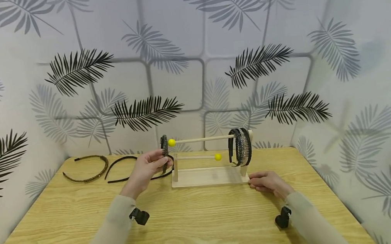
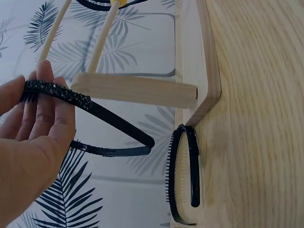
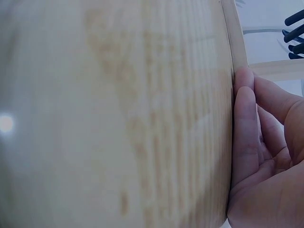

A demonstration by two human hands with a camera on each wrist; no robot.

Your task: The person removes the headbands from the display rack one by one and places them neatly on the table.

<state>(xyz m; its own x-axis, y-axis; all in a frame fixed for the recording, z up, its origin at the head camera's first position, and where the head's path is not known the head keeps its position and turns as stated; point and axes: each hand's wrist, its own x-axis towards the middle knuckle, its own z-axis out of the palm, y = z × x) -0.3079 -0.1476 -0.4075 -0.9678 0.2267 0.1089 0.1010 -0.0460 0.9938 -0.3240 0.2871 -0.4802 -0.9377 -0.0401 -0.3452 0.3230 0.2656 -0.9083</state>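
My left hand pinches a black headband with a beaded band, between thumb and fingers. The headband stands on edge just left of the yellow ball that tips the upper rod of a wooden headband stand. Several dark and sparkly headbands hang together at the right end of that rod. My right hand grips the front right corner of the stand's base; in the right wrist view its fingertips lie against the base edge, which is only partly visible there.
A lower rod with another yellow ball points right. On the table to the left lie a brown braided headband and a black headband, the latter partly behind my left hand. A patterned wall rises behind the stand.
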